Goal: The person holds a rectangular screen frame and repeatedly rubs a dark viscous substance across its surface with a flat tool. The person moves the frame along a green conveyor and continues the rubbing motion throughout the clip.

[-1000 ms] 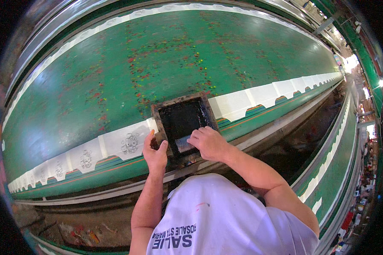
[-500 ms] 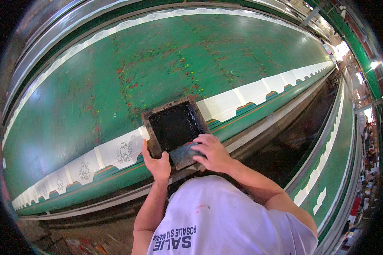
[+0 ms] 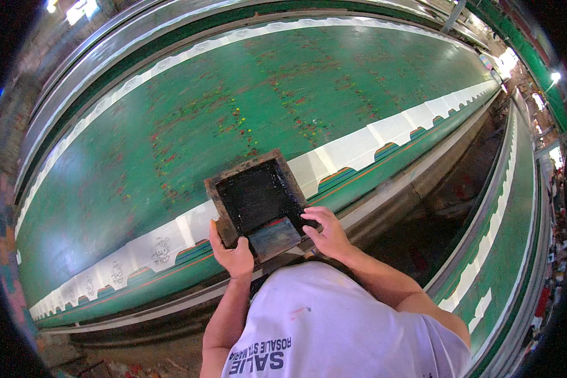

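A square wooden printing frame (image 3: 256, 195) with a dark, ink-wet screen lies on the white border of a long green cloth (image 3: 246, 101). My left hand (image 3: 232, 253) grips the frame's near left corner. My right hand (image 3: 325, 232) holds its near right edge, fingers curled over the wood. A flat grey squeegee blade (image 3: 274, 238) rests inside the frame at the near side, between my hands.
The cloth covers a long printing table (image 3: 384, 195) with a white scalloped border (image 3: 384, 135) along its near edge. A dark aisle (image 3: 447, 208) runs to the right. A second green-covered table (image 3: 516, 252) stretches along the right side.
The frame and both hands sit further right along the white border than before. My right hand has shifted from the frame's near middle to its right edge, uncovering the squeegee.
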Demonstrator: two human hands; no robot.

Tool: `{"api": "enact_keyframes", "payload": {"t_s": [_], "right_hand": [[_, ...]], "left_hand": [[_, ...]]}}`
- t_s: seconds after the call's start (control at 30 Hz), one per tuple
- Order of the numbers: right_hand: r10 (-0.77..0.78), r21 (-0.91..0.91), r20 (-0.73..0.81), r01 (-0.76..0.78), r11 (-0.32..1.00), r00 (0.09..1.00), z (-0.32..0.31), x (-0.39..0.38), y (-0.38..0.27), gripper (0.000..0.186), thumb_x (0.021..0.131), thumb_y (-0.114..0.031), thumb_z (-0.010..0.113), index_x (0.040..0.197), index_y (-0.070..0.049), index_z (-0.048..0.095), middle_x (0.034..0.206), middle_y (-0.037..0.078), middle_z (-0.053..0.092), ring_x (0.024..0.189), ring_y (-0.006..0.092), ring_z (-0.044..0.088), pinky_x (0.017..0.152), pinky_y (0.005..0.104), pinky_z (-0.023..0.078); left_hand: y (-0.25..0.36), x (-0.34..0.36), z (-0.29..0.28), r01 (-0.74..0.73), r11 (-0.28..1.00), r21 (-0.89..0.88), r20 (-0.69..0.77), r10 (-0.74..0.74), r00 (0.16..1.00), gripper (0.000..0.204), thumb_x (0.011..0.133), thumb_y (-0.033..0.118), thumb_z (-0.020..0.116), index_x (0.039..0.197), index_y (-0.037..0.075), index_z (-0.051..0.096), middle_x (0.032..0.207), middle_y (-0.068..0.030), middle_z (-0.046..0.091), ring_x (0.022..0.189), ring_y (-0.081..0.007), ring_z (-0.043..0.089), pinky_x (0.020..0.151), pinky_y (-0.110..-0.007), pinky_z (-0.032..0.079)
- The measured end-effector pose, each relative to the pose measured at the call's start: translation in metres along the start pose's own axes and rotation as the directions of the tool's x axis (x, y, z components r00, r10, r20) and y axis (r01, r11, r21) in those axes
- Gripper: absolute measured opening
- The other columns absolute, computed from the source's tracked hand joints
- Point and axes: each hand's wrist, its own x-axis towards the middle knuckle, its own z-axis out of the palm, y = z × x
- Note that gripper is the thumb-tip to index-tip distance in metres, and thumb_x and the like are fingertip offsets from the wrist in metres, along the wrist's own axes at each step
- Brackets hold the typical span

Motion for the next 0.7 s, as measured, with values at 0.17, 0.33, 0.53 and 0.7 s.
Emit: {"api": "enact_keyframes", "payload": {"t_s": [0.17, 0.33, 0.53, 0.7], "right_hand": [[-0.002, -0.012, -0.014, 0.001, 1.0, 1.0, -0.061, 0.005, 0.045, 0.035, 0.097, -0.012, 0.084, 0.13, -0.005, 0.077, 0.138, 0.019, 0.073, 0.134, 0.0406, 0.067, 0.119, 0.0507, 0.051], [-0.119, -0.128, 0.02, 0.121, 0.984, 0.993, -0.097, 0.013, 0.056, 0.035, 0.096, -0.01, 0.083, 0.13, -0.005, 0.076, 0.141, 0.018, 0.071, 0.135, 0.0421, 0.064, 0.118, 0.0529, 0.051], [-0.35, -0.176, 0.286, 0.408, 0.896, 0.892, -0.101, 0.028, 0.038, 0.041, 0.093, -0.02, 0.087, 0.131, -0.008, 0.076, 0.143, 0.015, 0.067, 0.141, 0.0398, 0.061, 0.119, 0.056, 0.05], [-0.393, -0.256, 0.449, 0.537, 0.804, 0.802, -0.084, 0.044, 0.026, 0.043, 0.092, -0.024, 0.086, 0.131, -0.009, 0.078, 0.139, 0.013, 0.069, 0.137, 0.0371, 0.064, 0.115, 0.053, 0.052]], "left_hand": [[-0.002, -0.021, 0.072, 0.0, 0.996, 0.087, 0.006, -0.001, 1.0, 0.09, 0.081, -0.012, 0.069, 0.168, -0.006, 0.048, 0.166, -0.0198, 0.057, 0.155, -0.0292, 0.054, 0.132, -0.041, 0.038], [0.003, -0.033, 0.111, -0.015, 0.988, 0.152, -0.009, 0.016, 1.0, 0.09, 0.079, -0.009, 0.071, 0.166, -0.007, 0.05, 0.164, -0.0202, 0.059, 0.153, -0.0294, 0.056, 0.132, -0.04, 0.039], [0.003, -0.035, 0.125, 0.051, 0.995, 0.091, 0.005, -0.052, 0.999, 0.09, 0.081, -0.01, 0.072, 0.168, -0.006, 0.049, 0.16, -0.0179, 0.061, 0.145, -0.0257, 0.06, 0.124, -0.039, 0.047], [-0.001, -0.032, 0.127, 0.082, 0.995, 0.061, -0.007, -0.082, 0.997, 0.091, 0.08, -0.01, 0.072, 0.168, -0.006, 0.049, 0.158, -0.0182, 0.062, 0.144, -0.0271, 0.061, 0.125, -0.038, 0.045]]}}
